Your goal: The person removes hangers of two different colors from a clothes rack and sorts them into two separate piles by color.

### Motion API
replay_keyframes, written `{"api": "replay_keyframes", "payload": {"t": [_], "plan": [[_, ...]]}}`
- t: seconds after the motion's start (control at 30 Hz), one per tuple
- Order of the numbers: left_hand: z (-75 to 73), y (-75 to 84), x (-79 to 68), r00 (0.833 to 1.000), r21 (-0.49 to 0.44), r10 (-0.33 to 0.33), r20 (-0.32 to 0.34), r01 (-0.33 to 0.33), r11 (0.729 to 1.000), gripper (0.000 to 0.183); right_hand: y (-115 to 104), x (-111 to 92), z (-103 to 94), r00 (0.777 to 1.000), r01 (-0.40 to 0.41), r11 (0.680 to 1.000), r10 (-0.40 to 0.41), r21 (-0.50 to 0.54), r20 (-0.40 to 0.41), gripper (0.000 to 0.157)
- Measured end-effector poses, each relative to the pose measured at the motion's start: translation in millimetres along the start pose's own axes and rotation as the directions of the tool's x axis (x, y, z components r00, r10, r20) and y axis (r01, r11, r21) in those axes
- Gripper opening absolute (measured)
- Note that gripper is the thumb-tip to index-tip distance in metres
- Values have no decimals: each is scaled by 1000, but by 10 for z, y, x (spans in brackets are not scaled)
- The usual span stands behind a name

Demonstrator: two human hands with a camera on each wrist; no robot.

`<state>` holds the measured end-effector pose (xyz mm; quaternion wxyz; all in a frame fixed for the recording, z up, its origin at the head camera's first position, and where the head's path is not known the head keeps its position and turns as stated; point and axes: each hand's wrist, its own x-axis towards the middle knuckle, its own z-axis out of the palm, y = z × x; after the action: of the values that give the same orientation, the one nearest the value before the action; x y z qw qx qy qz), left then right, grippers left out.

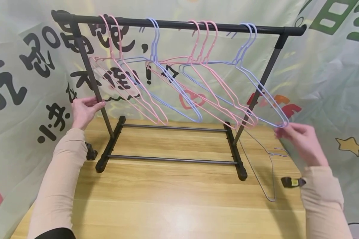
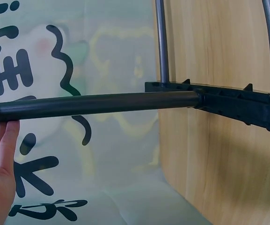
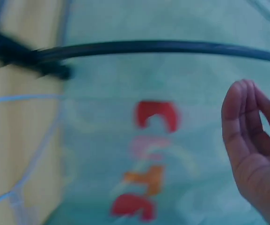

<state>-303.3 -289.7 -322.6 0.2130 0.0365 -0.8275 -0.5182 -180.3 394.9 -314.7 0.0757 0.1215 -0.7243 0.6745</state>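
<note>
A black garment rack (image 1: 174,24) stands on the wooden table. From its top bar hang pink hangers (image 1: 209,63) and blue hangers (image 1: 155,59) in alternating groups. My left hand (image 1: 85,111) holds the rack's left upright (image 1: 91,74), thumb on one side and fingers on the other, as the left wrist view also shows. At the right end, my right hand (image 1: 302,141) is beside the lower corner of the two rightmost blue hangers (image 1: 267,91). Its fingers (image 3: 240,112) are loosely bent, with a gap to the thumb and no hanger visible between them.
A loose thin hanger (image 1: 272,172) lies on the table (image 1: 167,199), right of the rack's base. Close to the right sleeve is a small black object (image 1: 293,182) with a yellow mark. Printed cloth (image 1: 343,99) surrounds the table at the back and sides.
</note>
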Motion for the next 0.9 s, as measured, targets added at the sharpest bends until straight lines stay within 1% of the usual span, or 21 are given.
{"api": "replay_keyframes", "payload": {"t": [0.07,0.17,0.23,0.33,0.43,0.53,0.63,0.8,0.83,0.9], "plan": [[-9,-2,3,1000,2,-5,0,5,1000,51,-190,175,50,998,35,995,-40,91,57,26],[-16,-3,-4,1000,4,-4,-3,4,1000,51,-402,376,133,987,58,983,-83,175,138,29],[-17,-4,-4,1000,10,3,-4,-2,1000,51,-494,466,177,976,61,976,-103,208,194,30],[-13,-3,-1,1000,16,13,-1,-13,1000,51,-572,546,224,961,73,980,-119,187,251,31],[-5,-2,5,1000,12,16,0,-16,1000,50,-600,577,242,947,84,986,-125,147,295,29],[4,-1,7,1000,7,20,-4,-20,1000,48,-602,586,241,936,88,984,-135,157,324,27],[6,-1,4,1000,5,27,-12,-27,1000,46,-607,592,219,928,86,981,-142,172,344,27],[0,-7,7,999,-10,32,-10,-32,999,46,-654,590,130,907,73,989,-121,131,404,31],[-1,-10,7,999,-9,33,-8,-33,999,46,-671,585,113,908,71,991,-111,113,404,31],[0,-16,5,999,-2,36,-5,-36,999,46,-707,571,83,921,66,996,-85,64,380,28]]}}
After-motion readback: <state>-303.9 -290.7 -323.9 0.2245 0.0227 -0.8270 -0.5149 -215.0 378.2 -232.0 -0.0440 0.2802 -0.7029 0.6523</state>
